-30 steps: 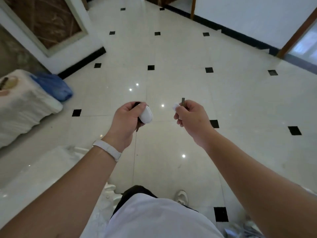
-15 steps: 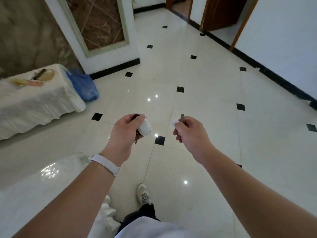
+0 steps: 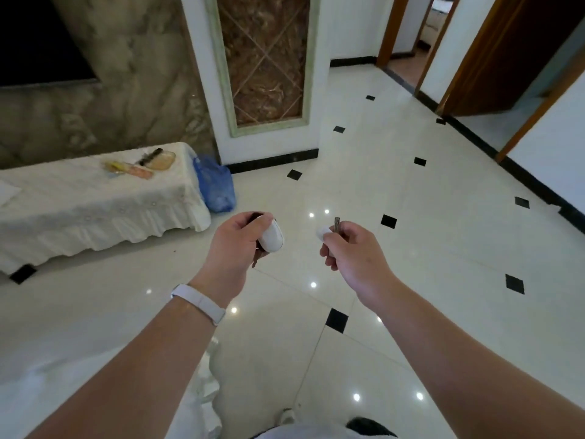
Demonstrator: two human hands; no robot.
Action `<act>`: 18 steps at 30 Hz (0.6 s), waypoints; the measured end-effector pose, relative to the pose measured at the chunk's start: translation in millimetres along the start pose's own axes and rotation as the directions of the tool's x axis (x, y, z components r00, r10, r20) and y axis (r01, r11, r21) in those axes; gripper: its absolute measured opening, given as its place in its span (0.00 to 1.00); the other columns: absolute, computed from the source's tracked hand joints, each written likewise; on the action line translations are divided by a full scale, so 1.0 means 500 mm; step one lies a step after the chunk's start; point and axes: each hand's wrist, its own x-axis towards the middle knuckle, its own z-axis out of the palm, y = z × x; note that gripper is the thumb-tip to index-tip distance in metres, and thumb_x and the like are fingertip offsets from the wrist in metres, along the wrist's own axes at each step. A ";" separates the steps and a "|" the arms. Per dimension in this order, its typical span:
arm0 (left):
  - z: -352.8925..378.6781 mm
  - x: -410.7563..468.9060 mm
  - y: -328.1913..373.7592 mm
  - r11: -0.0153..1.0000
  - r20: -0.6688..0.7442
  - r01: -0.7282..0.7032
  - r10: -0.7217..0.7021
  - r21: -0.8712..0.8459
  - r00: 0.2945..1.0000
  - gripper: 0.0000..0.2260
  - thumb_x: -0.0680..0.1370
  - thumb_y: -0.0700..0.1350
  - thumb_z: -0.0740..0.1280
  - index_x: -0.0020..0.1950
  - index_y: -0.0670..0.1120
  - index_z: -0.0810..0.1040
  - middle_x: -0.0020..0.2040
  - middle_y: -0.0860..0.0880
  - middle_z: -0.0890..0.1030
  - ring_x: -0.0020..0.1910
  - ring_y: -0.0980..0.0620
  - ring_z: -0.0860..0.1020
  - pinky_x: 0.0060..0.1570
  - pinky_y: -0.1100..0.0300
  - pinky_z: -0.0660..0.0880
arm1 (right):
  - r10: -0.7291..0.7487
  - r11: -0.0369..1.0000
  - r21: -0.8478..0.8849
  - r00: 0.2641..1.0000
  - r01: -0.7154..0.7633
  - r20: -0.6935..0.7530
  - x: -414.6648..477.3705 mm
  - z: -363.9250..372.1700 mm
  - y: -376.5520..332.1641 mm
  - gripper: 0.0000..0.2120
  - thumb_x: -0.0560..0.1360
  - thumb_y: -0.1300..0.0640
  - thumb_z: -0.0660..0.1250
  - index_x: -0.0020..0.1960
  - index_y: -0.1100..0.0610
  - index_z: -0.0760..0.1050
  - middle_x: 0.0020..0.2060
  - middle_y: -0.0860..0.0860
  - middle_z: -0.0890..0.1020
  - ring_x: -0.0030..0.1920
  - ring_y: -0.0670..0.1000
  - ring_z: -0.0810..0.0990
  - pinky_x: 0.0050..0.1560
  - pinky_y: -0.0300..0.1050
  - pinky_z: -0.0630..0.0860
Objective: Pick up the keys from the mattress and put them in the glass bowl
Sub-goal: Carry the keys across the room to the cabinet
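My left hand [image 3: 235, 248] is closed around a white oval key fob [image 3: 272, 238], held over the tiled floor. My right hand [image 3: 356, 253] pinches a dark metal key [image 3: 336, 224] with a small white tag [image 3: 323, 232]; the blade points up. Both hands are at chest height, a hand's width apart. The amber-tinted glass bowl [image 3: 164, 160] sits on the far right corner of a low table with a white frilled cloth [image 3: 95, 204], to the upper left of my hands. A dark stick-like object leans across the bowl. The white glossy mattress [image 3: 57, 372] lies at lower left, beneath my left forearm.
A blue plastic bag [image 3: 216, 185] stands on the floor against the table's right end. Orange and yellow items [image 3: 129, 168] lie next to the bowl. Glossy white tiles with black diamonds stretch ahead. Wooden door frames [image 3: 456, 58] open at the upper right.
The view has swung left and up, bringing the cloth-covered table and glass bowl further into sight and nearer. Both hands keep the same hold on the fob and key.
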 end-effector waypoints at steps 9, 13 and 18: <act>-0.094 0.174 0.051 1.000 -0.169 0.020 -0.019 0.003 0.985 0.05 0.75 0.48 0.70 0.48 0.47 0.82 0.47 0.44 0.81 0.41 0.48 0.78 0.39 0.54 0.74 | -0.012 0.999 0.032 0.987 0.007 0.161 0.205 0.131 -0.051 0.12 0.75 0.52 0.67 0.38 0.60 0.74 0.27 0.46 0.80 0.28 0.46 0.76 0.33 0.42 0.73; -0.111 0.281 0.083 1.000 -0.246 0.028 -0.028 -0.004 0.969 0.10 0.71 0.51 0.71 0.48 0.47 0.82 0.46 0.43 0.81 0.42 0.45 0.77 0.42 0.49 0.71 | -0.008 0.999 0.043 0.972 -0.002 0.233 0.334 0.176 -0.071 0.11 0.76 0.52 0.68 0.37 0.56 0.74 0.26 0.46 0.80 0.28 0.46 0.75 0.34 0.43 0.73; -0.108 0.429 0.124 0.998 -0.307 0.056 -0.062 -0.026 0.950 0.09 0.72 0.51 0.72 0.47 0.47 0.83 0.47 0.42 0.81 0.43 0.47 0.78 0.43 0.51 0.71 | 0.020 0.997 0.061 0.957 -0.039 0.290 0.523 0.227 -0.108 0.11 0.76 0.53 0.68 0.37 0.56 0.74 0.27 0.47 0.80 0.29 0.47 0.75 0.33 0.42 0.73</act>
